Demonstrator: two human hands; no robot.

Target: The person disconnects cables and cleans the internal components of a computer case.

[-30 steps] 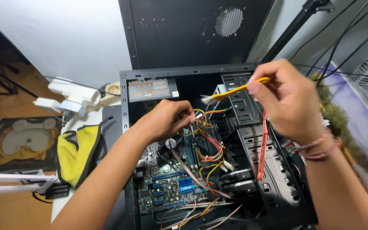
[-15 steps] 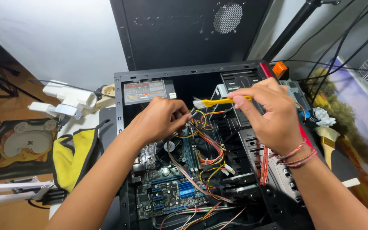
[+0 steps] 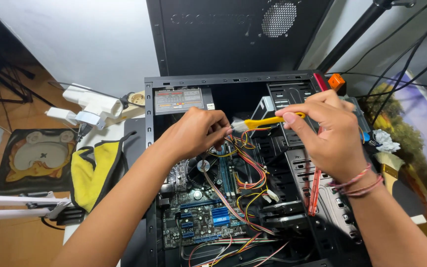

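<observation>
Yellow-handled brush [image 3: 268, 121] is held level over the open PC case [image 3: 149, 148], bristle end pointing at the left hand, above the upper part of the motherboard. Right hand [image 3: 329, 131] has fingers [image 3: 292, 117] clamped on the handle's back end, thumb on top. Left hand [image 3: 193, 133] meets the brush at its whitish bristle tip [image 3: 238, 124]; fingers pinched together there, on the tip or on a wire beside it, can't tell which.

Just below the hands: bundle of red/yellow/black wires [image 3: 245, 168] looping down across the board. Under that, CPU fan [image 3: 198, 170] and the blue-green motherboard [image 3: 203, 217] w/ a blue heatsink [image 3: 220, 215]. Power supply w/ label [image 3: 179, 100] sits in the case's top-left corner. Drive cage [image 3: 317, 198] on the right side, a red cable [image 3: 315, 193] hanging down along it.

Outside the case, left on the worktop: yellow cloth w/ black trim [image 3: 92, 170], white power adapter and plug [image 3: 92, 106]. Black side panel w/ round vent [image 3: 233, 34] leans against the wall behind. Right of the case: crumpled white tissue [image 3: 384, 141].
</observation>
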